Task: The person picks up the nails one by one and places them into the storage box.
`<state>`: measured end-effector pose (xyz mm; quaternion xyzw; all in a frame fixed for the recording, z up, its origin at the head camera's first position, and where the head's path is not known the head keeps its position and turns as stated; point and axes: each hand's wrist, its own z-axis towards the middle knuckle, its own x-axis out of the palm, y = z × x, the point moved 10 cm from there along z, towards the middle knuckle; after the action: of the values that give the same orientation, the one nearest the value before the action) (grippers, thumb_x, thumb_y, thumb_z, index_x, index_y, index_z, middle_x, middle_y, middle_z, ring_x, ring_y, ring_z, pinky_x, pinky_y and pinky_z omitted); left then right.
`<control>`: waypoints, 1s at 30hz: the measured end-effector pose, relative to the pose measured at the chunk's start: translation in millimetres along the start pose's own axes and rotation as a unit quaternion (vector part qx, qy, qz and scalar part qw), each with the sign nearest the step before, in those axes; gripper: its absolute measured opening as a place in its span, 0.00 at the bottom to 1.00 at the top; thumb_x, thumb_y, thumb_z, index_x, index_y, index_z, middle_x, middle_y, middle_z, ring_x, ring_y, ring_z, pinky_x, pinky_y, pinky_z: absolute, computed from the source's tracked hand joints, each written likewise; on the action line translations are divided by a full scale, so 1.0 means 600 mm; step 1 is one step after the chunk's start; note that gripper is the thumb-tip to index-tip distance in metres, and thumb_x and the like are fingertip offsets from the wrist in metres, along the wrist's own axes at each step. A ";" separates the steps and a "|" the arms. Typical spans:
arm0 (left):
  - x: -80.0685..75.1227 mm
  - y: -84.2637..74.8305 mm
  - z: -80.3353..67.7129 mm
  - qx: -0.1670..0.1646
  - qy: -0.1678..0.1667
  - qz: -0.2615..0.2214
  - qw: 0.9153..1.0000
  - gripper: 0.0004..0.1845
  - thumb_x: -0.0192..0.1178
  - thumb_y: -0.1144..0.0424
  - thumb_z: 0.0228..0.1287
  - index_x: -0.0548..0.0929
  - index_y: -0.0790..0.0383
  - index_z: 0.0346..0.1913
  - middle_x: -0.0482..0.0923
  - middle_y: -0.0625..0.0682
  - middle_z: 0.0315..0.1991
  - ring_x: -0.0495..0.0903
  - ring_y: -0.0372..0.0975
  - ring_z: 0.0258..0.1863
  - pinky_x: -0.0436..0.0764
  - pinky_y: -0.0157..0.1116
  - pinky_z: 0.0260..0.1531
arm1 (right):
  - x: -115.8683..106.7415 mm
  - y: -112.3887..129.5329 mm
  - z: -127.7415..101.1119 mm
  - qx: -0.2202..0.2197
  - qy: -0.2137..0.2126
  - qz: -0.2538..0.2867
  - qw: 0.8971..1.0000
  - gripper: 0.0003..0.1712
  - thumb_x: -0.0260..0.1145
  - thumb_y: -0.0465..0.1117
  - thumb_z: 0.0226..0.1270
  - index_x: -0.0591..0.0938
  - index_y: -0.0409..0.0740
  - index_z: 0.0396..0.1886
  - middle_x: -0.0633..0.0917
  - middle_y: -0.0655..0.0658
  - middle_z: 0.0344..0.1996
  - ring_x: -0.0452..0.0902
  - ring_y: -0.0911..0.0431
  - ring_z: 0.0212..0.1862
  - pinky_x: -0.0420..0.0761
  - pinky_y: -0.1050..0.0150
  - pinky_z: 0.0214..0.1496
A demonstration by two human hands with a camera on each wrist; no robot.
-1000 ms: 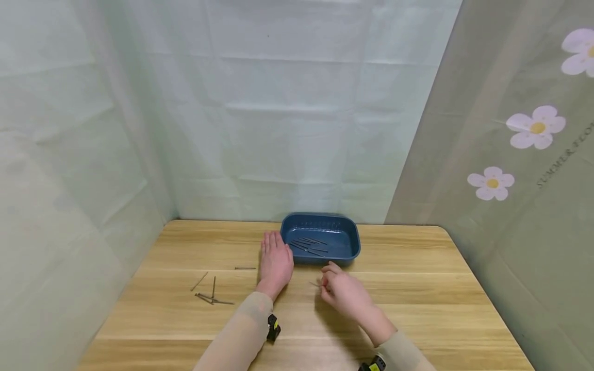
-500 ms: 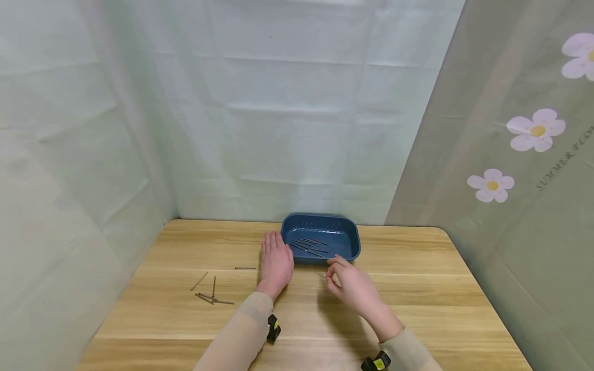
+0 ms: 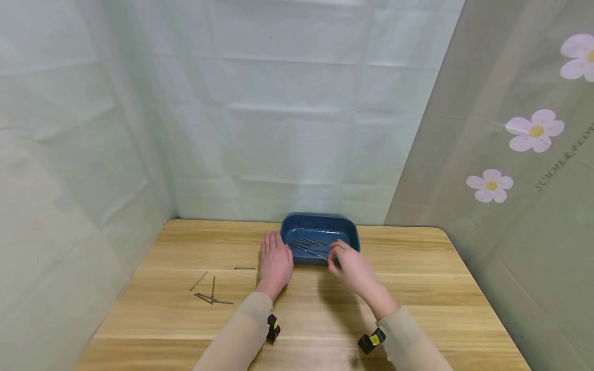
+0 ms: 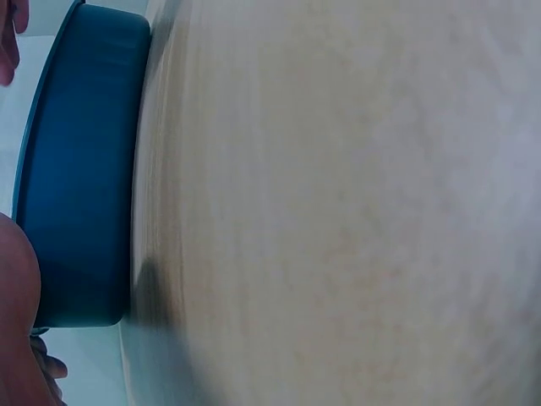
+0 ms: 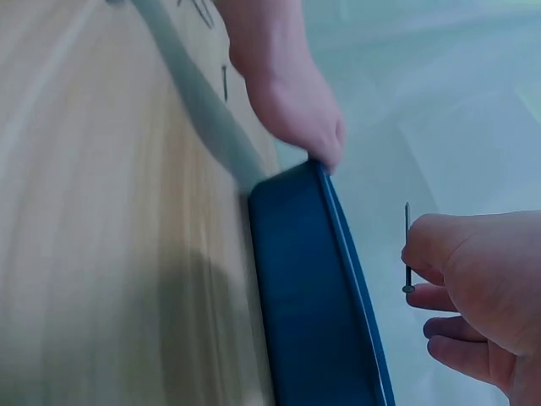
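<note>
My right hand (image 3: 353,268) pinches a thin grey steel nail (image 5: 407,248) over the front rim of the dark blue plastic tray (image 3: 350,233) (more nails inside); my left hand (image 3: 276,264) lies flat, fingers straight, beside it

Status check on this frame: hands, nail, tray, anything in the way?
Left hand flat on table beside blue tray. Right hand pinches a nail over the tray's near rim. Nothing blocking; loose nails lie far left.
</note>
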<state>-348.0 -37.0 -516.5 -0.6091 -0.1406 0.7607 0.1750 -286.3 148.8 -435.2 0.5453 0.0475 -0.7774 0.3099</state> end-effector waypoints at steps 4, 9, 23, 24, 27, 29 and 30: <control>0.000 -0.002 -0.002 0.003 0.000 0.004 1.000 0.32 0.43 0.59 0.85 0.59 0.80 0.80 0.59 0.72 0.80 0.52 0.62 0.83 0.53 0.56 0.81 | 0.012 -0.016 0.018 0.012 0.018 -0.030 0.999 0.07 0.73 0.37 0.70 0.83 0.47 0.32 0.88 0.42 0.52 0.88 0.51 0.42 0.81 0.62 0.31; -0.001 -0.004 -0.002 0.006 -0.003 0.003 1.000 0.32 0.43 0.59 0.86 0.60 0.80 0.79 0.59 0.73 0.80 0.52 0.62 0.83 0.53 0.56 0.81 | 0.037 -0.037 0.043 0.037 0.079 -0.061 0.994 0.07 0.73 0.40 0.72 0.83 0.50 0.33 0.87 0.47 0.48 0.84 0.56 0.36 0.81 0.62 0.31; 0.005 0.000 0.001 0.006 -0.002 0.001 1.000 0.32 0.43 0.58 0.86 0.60 0.79 0.80 0.59 0.72 0.81 0.52 0.62 0.83 0.53 0.56 0.81 | 0.107 -0.064 0.103 0.054 0.224 -0.057 0.971 0.06 0.71 0.39 0.73 0.89 0.49 0.33 0.86 0.51 0.34 0.81 0.57 0.34 0.85 0.56 0.39; 0.004 0.000 0.001 0.006 -0.004 0.002 1.000 0.32 0.44 0.58 0.86 0.60 0.79 0.80 0.59 0.72 0.80 0.52 0.62 0.83 0.53 0.56 0.81 | 0.112 -0.065 0.105 0.053 0.230 -0.057 0.970 0.09 0.71 0.38 0.73 0.89 0.50 0.30 0.85 0.52 0.32 0.78 0.58 0.31 0.83 0.58 0.37; 0.001 0.000 0.000 0.005 -0.007 0.005 1.000 0.32 0.44 0.59 0.86 0.61 0.79 0.79 0.60 0.72 0.80 0.52 0.62 0.83 0.54 0.56 0.81 | 0.125 -0.067 0.109 0.055 0.247 -0.053 0.966 0.17 0.70 0.38 0.74 0.84 0.50 0.21 0.79 0.53 0.23 0.67 0.59 0.25 0.72 0.61 0.32; 0.000 0.000 0.000 0.005 -0.007 0.009 1.000 0.32 0.44 0.59 0.86 0.61 0.80 0.79 0.60 0.72 0.80 0.52 0.62 0.83 0.54 0.56 0.81 | 0.132 -0.071 0.110 0.063 0.258 -0.054 0.963 0.19 0.70 0.39 0.75 0.82 0.51 0.19 0.77 0.53 0.21 0.63 0.59 0.24 0.68 0.61 0.32; -0.001 0.000 0.000 0.004 -0.005 0.011 1.000 0.32 0.43 0.58 0.86 0.61 0.79 0.79 0.60 0.72 0.80 0.52 0.62 0.83 0.54 0.56 0.81 | 0.134 -0.073 0.110 0.067 0.260 -0.055 0.962 0.19 0.71 0.39 0.75 0.81 0.51 0.20 0.76 0.54 0.22 0.63 0.59 0.25 0.68 0.61 0.32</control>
<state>-348.0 -37.0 -516.0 -0.6063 -0.1321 0.7659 0.1686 -381.0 122.2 -490.7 0.7447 0.1039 -0.6262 0.2061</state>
